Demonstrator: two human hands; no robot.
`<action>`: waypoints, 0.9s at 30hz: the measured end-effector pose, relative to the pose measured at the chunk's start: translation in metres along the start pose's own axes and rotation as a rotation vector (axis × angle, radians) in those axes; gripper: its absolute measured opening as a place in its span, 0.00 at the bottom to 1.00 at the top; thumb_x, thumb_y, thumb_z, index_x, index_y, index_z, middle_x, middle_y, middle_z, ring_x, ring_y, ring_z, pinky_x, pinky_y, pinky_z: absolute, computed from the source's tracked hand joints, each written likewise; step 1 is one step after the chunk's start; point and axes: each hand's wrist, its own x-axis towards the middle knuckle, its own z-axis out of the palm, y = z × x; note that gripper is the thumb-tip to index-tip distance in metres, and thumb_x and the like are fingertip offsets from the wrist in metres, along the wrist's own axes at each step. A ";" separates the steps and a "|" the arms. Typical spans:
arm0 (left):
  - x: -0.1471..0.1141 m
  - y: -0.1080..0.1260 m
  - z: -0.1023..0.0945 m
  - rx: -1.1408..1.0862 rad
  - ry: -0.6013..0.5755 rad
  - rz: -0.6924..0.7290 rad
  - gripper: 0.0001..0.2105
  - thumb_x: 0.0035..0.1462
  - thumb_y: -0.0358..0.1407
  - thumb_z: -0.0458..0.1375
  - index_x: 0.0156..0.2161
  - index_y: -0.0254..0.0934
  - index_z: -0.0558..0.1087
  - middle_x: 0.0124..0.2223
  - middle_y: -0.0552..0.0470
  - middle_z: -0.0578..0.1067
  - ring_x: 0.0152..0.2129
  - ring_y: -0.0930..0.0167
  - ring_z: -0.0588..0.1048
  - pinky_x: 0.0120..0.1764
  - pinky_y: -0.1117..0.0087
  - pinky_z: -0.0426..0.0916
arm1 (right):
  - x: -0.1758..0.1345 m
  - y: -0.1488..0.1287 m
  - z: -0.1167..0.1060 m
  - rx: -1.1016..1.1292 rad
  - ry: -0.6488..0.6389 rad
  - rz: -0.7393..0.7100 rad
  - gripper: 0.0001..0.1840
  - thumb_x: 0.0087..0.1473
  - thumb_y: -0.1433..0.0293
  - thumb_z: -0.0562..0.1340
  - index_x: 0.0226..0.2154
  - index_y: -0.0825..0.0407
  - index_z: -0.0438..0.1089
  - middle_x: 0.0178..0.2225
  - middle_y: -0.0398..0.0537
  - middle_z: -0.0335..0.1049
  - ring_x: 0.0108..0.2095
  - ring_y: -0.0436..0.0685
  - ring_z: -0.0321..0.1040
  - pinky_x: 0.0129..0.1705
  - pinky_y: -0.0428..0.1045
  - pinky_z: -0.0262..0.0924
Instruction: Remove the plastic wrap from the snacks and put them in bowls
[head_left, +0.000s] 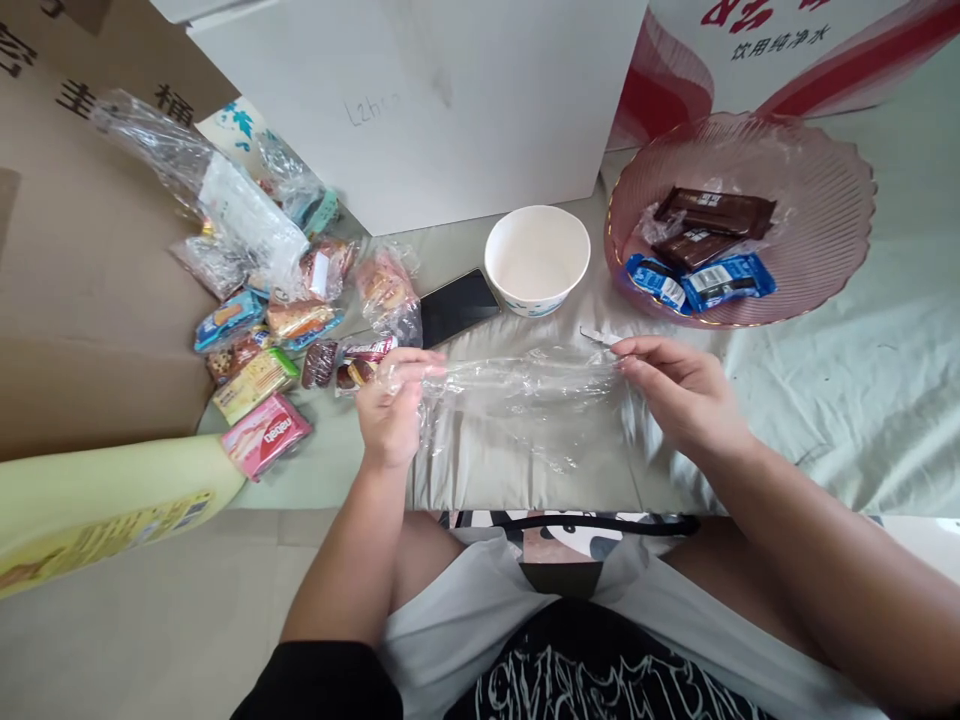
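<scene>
A clear plastic bag [517,395] is stretched sideways between my two hands, above the front of the cloth-covered surface. My left hand [394,405] pinches its left end, and my right hand [679,390] pinches the right end between thumb and fingertips. A small whitish strip with a dark thin edge [598,338] shows by my right fingertips; I cannot tell whether it is held. Just beyond the bag stand a white paper bowl [537,255] and a dark phone [459,306] lying flat. Wrapped snacks [364,352] lie close behind my left hand.
A pink ribbed glass bowl [832,230] at the right holds brown and blue snack packets [727,283]. More packaged snacks [259,385] are heaped at the left beside a cardboard box [90,250]. White [420,100] and red-and-white boxes [750,60] stand at the back.
</scene>
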 end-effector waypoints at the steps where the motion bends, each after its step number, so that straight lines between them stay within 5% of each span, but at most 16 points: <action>1: 0.001 0.001 -0.001 -0.005 -0.025 -0.054 0.12 0.53 0.47 0.63 0.30 0.42 0.83 0.37 0.49 0.76 0.33 0.65 0.76 0.41 0.62 0.74 | 0.000 0.001 -0.001 0.010 0.003 -0.029 0.13 0.56 0.59 0.68 0.41 0.47 0.77 0.32 0.44 0.74 0.31 0.54 0.70 0.35 0.51 0.67; 4: 0.002 0.003 0.000 -0.060 -0.138 -0.243 0.09 0.49 0.44 0.67 0.30 0.40 0.83 0.38 0.49 0.76 0.22 0.74 0.71 0.24 0.70 0.69 | 0.001 0.004 -0.002 -0.024 0.082 -0.159 0.11 0.54 0.61 0.71 0.40 0.45 0.78 0.35 0.45 0.75 0.44 0.59 0.74 0.51 0.58 0.67; 8: 0.004 0.004 0.002 -0.136 -0.306 -0.472 0.12 0.45 0.43 0.70 0.30 0.35 0.81 0.41 0.47 0.77 0.18 0.77 0.70 0.18 0.73 0.66 | 0.001 0.000 -0.002 -0.048 0.215 -0.291 0.07 0.55 0.61 0.70 0.34 0.46 0.76 0.33 0.45 0.76 0.57 0.65 0.70 0.62 0.64 0.60; 10: 0.006 0.003 0.003 -0.170 -0.344 -0.531 0.15 0.43 0.43 0.71 0.33 0.34 0.80 0.40 0.47 0.79 0.18 0.77 0.71 0.19 0.74 0.67 | -0.001 -0.004 -0.002 0.015 0.237 -0.286 0.07 0.56 0.61 0.69 0.33 0.46 0.74 0.34 0.45 0.76 0.51 0.63 0.75 0.57 0.61 0.66; 13: 0.009 0.000 0.004 -0.213 -0.351 -0.567 0.19 0.43 0.43 0.70 0.39 0.35 0.78 0.37 0.49 0.79 0.17 0.75 0.73 0.19 0.74 0.67 | -0.004 -0.012 -0.003 0.100 0.254 -0.212 0.06 0.56 0.64 0.68 0.33 0.46 0.72 0.27 0.41 0.71 0.28 0.54 0.74 0.34 0.51 0.71; 16: 0.012 -0.004 0.008 -0.199 -0.297 -0.550 0.21 0.44 0.39 0.69 0.45 0.38 0.75 0.36 0.52 0.79 0.18 0.74 0.75 0.20 0.74 0.69 | -0.006 -0.021 -0.004 0.148 0.255 -0.091 0.05 0.56 0.67 0.67 0.34 0.46 0.70 0.21 0.34 0.60 0.14 0.46 0.58 0.17 0.45 0.56; 20: 0.016 -0.008 0.011 -0.169 -0.190 -0.515 0.25 0.45 0.33 0.67 0.52 0.42 0.70 0.32 0.56 0.79 0.18 0.73 0.76 0.20 0.74 0.69 | -0.005 -0.028 -0.008 0.247 0.055 0.125 0.09 0.54 0.64 0.67 0.36 0.46 0.66 0.21 0.32 0.56 0.12 0.44 0.52 0.12 0.44 0.42; 23: 0.016 -0.007 0.006 -0.259 -0.331 -0.625 0.28 0.47 0.35 0.67 0.55 0.44 0.68 0.27 0.57 0.78 0.09 0.77 0.65 0.12 0.77 0.55 | -0.003 -0.028 -0.012 0.241 0.019 0.123 0.08 0.55 0.63 0.65 0.34 0.48 0.66 0.18 0.32 0.50 0.14 0.45 0.46 0.16 0.45 0.38; 27: 0.012 -0.001 0.000 -0.415 -0.707 -0.824 0.26 0.49 0.38 0.68 0.55 0.40 0.71 0.23 0.55 0.77 0.05 0.82 0.56 0.10 0.80 0.44 | -0.002 -0.024 -0.015 0.223 0.129 0.022 0.07 0.57 0.63 0.63 0.31 0.48 0.66 0.18 0.35 0.52 0.18 0.47 0.49 0.21 0.47 0.45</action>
